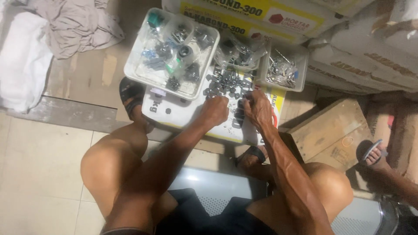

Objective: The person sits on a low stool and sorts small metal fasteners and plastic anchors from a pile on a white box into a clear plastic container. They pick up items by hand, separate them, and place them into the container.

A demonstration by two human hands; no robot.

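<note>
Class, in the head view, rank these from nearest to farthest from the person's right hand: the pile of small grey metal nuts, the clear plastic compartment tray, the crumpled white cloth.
1. Pile of small grey metal nuts, just above the right hand.
2. Clear plastic compartment tray, upper left.
3. Crumpled white cloth, far left.

Seen from above, centre of frame: left hand [214, 109] and right hand [257, 109], both curled, fingertips among a pile of small grey nuts and bolts [224, 85] spread on a white sack [183, 114]. Upper centre: clear compartment tray [135, 69] of assorted metal fittings (a few green pieces among them). Upper right: small white tub [300, 72] of screws. Right of centre: wooden block [333, 130]. Upper left: crumpled cloth [69, 24]. Far right edge: another person's sandalled foot [375, 154].
</note>
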